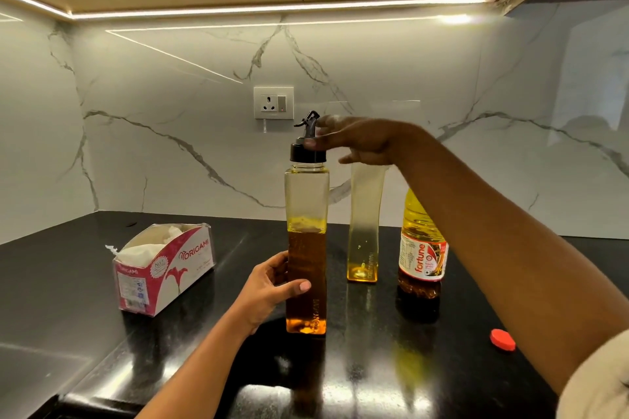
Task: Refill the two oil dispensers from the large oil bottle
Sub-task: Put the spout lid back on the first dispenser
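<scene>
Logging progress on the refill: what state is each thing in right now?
Near dispenser: about half full, capped, gripped by left hand.
Black cap: on it, pinched by right hand.
Far dispenser: almost empty, top hidden.
Oil bottle: holds oil, top hidden.
Red cap: off, on counter.
Tissue box: open.

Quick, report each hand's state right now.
Left hand: grips the near oil dispenser around its lower body.
Right hand: pinches that dispenser's black spout cap.
</scene>
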A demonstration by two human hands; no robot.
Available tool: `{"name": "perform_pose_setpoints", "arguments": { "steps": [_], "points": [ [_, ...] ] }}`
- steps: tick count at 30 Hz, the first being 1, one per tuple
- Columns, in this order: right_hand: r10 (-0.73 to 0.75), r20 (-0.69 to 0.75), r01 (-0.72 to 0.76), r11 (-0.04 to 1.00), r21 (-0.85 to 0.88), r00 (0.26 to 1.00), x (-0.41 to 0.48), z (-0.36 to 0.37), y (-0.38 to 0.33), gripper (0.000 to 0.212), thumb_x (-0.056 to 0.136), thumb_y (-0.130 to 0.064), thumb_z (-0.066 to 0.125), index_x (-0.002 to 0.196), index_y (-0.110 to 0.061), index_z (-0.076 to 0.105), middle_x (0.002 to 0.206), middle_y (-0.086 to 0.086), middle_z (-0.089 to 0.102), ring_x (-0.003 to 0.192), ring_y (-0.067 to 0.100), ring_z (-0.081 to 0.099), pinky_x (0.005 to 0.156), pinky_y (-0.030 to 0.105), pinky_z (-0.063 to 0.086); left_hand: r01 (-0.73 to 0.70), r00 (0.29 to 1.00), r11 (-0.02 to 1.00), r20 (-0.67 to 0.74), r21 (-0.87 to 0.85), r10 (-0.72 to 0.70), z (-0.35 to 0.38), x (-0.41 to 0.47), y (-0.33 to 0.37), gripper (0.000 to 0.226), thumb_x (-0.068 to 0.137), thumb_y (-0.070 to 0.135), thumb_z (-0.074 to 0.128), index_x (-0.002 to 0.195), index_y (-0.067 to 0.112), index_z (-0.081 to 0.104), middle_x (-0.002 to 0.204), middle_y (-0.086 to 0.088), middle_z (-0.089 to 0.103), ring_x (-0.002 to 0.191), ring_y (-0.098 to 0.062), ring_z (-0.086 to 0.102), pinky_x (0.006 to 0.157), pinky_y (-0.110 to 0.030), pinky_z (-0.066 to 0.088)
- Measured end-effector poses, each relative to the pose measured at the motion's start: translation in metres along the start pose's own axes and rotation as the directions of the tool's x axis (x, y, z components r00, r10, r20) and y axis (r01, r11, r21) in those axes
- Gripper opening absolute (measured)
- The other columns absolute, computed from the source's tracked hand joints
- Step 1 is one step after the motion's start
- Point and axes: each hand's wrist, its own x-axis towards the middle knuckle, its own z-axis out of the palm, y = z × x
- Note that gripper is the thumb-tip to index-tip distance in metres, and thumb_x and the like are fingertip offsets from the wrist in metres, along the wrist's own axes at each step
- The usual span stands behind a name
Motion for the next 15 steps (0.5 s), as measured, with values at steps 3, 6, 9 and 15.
{"name": "perform_pose_setpoints", "arguments": {
  "steps": [3,6,9,15],
  "points": [
    [-0.055,0.124,0.039,0.99,0.132,0.991,-0.004,-0.015,-0.001,0.073,0.076,-0.004,0.061,0.143,-0.01,0.032,0.144,0.01,0.042,0.132,0.025,0.041,0.11,0.042,0.032,-0.002,1.0,1.0,0.001,-0.002,0.002,0.0,0.0,0.0,0.083,0.048,0.045,0.093,0.12,0.017,0.061,0.113,-0.008,0.071,0.107,-0.022,0.067,0.08,-0.024,0.055],
    [-0.077,0.168,0.069,0.996,0.048,0.983,0.001,-0.01,-0.002,0.052,0.083,0.006,0.058,0.13,-0.011,0.048,0.131,0.01,0.054,0.119,0.022,0.054,0.099,0.032,0.046,-0.011,1.0,1.0,-0.004,-0.002,0.011,0.0,0.0,-0.001,0.083,0.048,0.045,0.093,0.12,0.016,0.061,0.113,-0.009,0.071,0.107,-0.023,0.067,0.08,-0.024,0.055],
    [-0.05,-0.009,0.05,0.997,-0.054,0.999,0.005,0.006,-0.004,0.045,0.08,-0.009,0.069,0.12,-0.015,0.05,0.111,0.003,0.059,0.103,0.017,0.058,0.082,0.024,0.052,-0.01,1.0,1.0,-0.002,-0.003,0.01,0.001,0.0,-0.001,0.083,0.047,0.045,0.093,0.119,0.016,0.062,0.112,-0.009,0.072,0.105,-0.023,0.068,0.079,-0.023,0.055],
    [0.001,-0.031,-0.001,1.0,0.004,1.0,0.005,0.005,-0.004,0.085,0.07,-0.032,0.071,0.142,-0.012,0.029,0.143,0.007,0.041,0.131,0.023,0.037,0.109,0.042,0.03,-0.001,1.0,1.0,0.006,-0.013,0.001,0.001,0.0,0.0,0.081,0.049,0.043,0.093,0.119,0.017,0.061,0.113,-0.008,0.071,0.106,-0.022,0.068,0.079,-0.023,0.055]
  ]
}}
